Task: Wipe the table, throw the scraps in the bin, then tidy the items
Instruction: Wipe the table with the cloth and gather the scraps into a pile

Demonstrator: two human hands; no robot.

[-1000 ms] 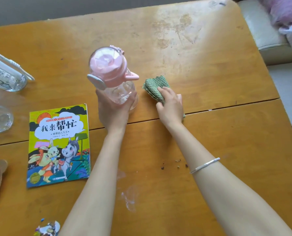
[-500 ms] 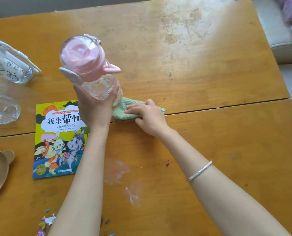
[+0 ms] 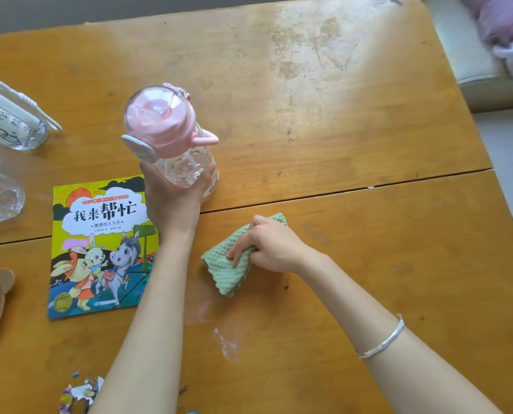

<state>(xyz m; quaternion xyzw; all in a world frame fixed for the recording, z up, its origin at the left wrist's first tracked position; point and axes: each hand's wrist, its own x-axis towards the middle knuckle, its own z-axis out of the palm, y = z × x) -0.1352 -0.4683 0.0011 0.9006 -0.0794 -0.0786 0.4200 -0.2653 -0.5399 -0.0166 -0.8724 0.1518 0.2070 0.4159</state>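
The wooden table [image 3: 339, 130] shows smears near you. Your right hand [image 3: 267, 246] presses fingers closed over the soft green cloth [image 3: 228, 267], bunched flat on the wood; your left hand [image 3: 174, 198] wraps the pink-lidded bottle [image 3: 171, 138], lifted clear (probably light, slick plastic, so grip low on its body).

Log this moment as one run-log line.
step: wiping | left hand: holds pink bottle lifted | right hand: presses green cloth on table | crumbs: remain
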